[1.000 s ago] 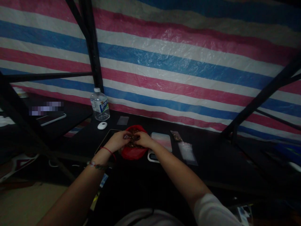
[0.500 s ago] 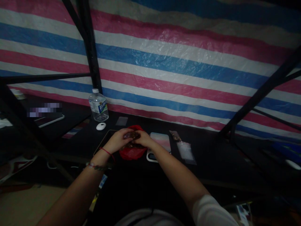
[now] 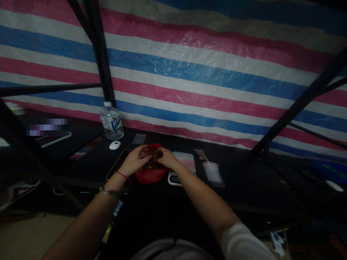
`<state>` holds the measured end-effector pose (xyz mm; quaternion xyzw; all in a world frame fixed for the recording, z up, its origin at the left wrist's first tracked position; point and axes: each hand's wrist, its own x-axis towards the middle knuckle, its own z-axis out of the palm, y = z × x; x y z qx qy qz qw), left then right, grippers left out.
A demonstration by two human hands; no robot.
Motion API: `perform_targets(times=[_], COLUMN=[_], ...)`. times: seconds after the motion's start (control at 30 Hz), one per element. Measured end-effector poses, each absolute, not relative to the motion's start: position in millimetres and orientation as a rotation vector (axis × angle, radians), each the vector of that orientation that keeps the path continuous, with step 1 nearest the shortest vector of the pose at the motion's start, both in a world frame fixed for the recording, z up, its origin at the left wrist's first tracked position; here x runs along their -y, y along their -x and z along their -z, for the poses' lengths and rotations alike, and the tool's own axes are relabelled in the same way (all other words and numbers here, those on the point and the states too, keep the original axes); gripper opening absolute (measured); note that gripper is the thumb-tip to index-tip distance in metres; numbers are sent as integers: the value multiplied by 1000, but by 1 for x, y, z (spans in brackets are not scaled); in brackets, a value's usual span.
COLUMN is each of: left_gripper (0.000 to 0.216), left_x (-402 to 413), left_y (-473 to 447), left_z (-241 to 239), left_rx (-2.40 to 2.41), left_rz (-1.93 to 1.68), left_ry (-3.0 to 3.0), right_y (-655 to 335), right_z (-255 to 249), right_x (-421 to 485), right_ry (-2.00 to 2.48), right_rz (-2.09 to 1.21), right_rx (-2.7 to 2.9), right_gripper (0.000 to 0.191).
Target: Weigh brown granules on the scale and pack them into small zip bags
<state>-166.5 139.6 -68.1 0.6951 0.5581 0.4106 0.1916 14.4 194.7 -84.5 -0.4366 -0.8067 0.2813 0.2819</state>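
Observation:
A red plastic bag [image 3: 151,176] lies open on the dark table, with dark brown bits inside. Both of my hands meet just above it. My left hand [image 3: 135,161] is closed on a small clear pouch [image 3: 146,152] that holds some of the brown bits. My right hand [image 3: 166,158] pinches the same pouch from the right, fingers pressed together. A red string and a beaded band circle my left wrist.
A water bottle [image 3: 111,121] and a white mouse [image 3: 115,145] stand behind my left hand. A small scale [image 3: 182,167] sits right of the bag, then clear pouches [image 3: 213,172]. A dark tablet [image 3: 118,168] lies under my left wrist. Black frame posts [image 3: 98,54] rise before a striped tarp.
The view has shifted a little to the right. My hands have lifted slightly off the red bag, and the small pouch now shows between them.

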Motion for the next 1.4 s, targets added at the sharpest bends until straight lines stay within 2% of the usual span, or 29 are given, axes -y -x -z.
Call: perform_targets(times=[0.13,0.23,0.43,0.83,0.97,1.17,1.4], left_gripper=[71,76,55,37,38,39,39], left_x=[-142,-143,-137,-142,-142,-138,-135], left_y=[165,165,161,172,173,164,158], left_z=[74,76,68,75,78,70,67], left_rx=[-1688,-1834,-1924,-1796,-1816,-1812,-1670], left_rz=[-1036,-964,-872,-800,-866,-1077,-1291], left_ry=[-1962,-1911,-1851,-1753,-1698,-1734,-1703], right_y=[-16,-18,-19,-28,-27,-26,-26], right_z=[86,86,84,77,80,80,76], right_x=[-196,-196,-191,-192,-191,-189,-188], right_ry=[1096,1107,1097,1145,1104,1039,1030], right_rz=[-801,-824,-812,-709,-712,-721,-730], right_rx=[2116,2096,2129,2188,2164,2199,2108], right_gripper=[49,44,43,48,63,60,72])
